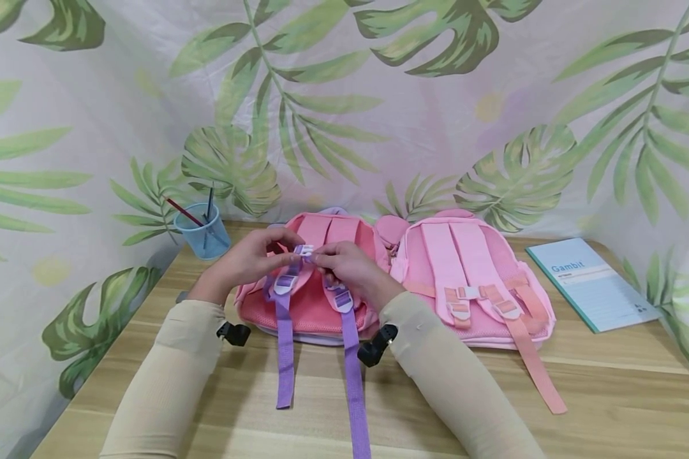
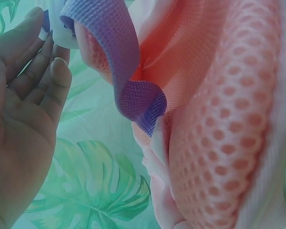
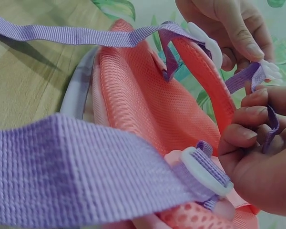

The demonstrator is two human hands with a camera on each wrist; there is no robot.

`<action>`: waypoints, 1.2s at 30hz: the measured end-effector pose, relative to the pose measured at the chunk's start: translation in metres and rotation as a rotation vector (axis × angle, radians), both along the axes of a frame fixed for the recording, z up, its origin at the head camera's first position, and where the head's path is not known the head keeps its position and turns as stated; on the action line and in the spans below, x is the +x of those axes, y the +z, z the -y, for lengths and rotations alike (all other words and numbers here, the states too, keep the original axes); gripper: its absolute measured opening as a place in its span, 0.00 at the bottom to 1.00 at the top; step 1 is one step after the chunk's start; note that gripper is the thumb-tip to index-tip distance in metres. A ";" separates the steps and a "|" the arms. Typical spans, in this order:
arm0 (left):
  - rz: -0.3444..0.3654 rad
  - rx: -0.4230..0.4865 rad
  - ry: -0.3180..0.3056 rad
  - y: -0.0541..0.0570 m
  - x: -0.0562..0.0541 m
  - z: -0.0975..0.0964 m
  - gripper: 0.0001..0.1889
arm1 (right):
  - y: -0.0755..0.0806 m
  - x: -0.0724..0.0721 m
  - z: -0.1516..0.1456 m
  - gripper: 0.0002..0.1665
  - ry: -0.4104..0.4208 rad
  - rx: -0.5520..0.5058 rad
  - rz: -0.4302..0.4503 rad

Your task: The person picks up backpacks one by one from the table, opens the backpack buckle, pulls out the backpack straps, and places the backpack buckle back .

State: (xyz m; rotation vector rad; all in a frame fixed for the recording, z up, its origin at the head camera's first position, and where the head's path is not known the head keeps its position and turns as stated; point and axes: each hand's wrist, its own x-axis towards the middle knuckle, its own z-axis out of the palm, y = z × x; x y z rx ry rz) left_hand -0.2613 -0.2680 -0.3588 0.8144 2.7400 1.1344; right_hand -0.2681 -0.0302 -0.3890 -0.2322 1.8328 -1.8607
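A coral-pink backpack (image 1: 317, 315) with purple straps lies on the table, its back panel up. Above the panel, my left hand (image 1: 258, 255) pinches a white plastic buckle (image 1: 305, 250) on purple webbing. The prongs (image 3: 272, 72) of the buckle point toward my right hand (image 1: 353, 268). Fingers of that hand curl round a thin purple chest strap (image 3: 272, 123), their tips right at the buckle. A white strap adjuster (image 1: 284, 284) sits on the left shoulder strap, and another adjuster (image 1: 343, 299) on the right one. Purple strap tails (image 1: 284, 363) hang toward the front.
To the right lies a light pink backpack (image 1: 411, 268) with its white chest buckle (image 1: 468, 292) fastened. Farther right is a blue notebook (image 1: 597, 280). A blue mesh cup (image 1: 203, 236) with pencils stands at the back left. Leaf-patterned cloth (image 1: 333, 95) hangs behind the wooden table (image 1: 436, 408).
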 end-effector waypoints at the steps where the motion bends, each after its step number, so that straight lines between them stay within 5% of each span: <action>1: -0.001 0.002 -0.002 0.000 0.000 0.000 0.12 | 0.000 0.000 0.000 0.15 0.000 -0.005 0.009; 11: 0.002 0.011 -0.032 -0.002 -0.001 0.001 0.12 | 0.001 0.001 0.004 0.10 0.032 -0.034 -0.031; 18: 0.001 0.010 -0.011 -0.001 0.001 0.003 0.11 | 0.003 -0.001 -0.007 0.12 0.054 -0.046 0.052; 24: 0.005 0.002 0.002 -0.001 0.001 0.004 0.12 | 0.002 -0.003 -0.011 0.12 0.112 -0.009 0.026; 36: 0.026 0.022 0.001 -0.002 0.000 0.004 0.13 | 0.002 -0.001 -0.007 0.13 0.103 -0.055 0.054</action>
